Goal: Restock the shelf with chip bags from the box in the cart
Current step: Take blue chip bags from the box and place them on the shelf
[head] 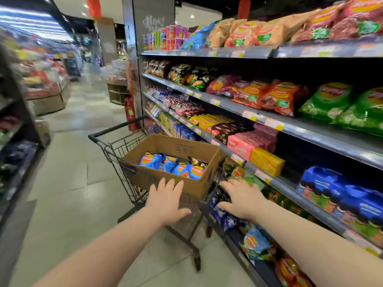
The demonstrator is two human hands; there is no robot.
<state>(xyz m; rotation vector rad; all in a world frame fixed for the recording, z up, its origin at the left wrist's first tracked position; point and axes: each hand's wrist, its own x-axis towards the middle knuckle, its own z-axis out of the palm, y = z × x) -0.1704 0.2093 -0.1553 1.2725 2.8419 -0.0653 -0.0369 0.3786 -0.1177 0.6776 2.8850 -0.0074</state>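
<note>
Reaching for the box point(194, 187)
My left hand point(167, 200) and right hand point(242, 198) are spread, empty, near its front; the cart point(113, 151) sits beside the shelf point(228, 104) for short carries.

Head-worn view faces forward and down, close above the cart point(116, 150), perhaps tilted.

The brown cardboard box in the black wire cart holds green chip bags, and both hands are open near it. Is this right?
One detail is wrong: the chip bags in the brown cardboard box are blue, not green, as the head view shows. The box does sit in the black wire cart, and the left hand and right hand are open near it.
</note>
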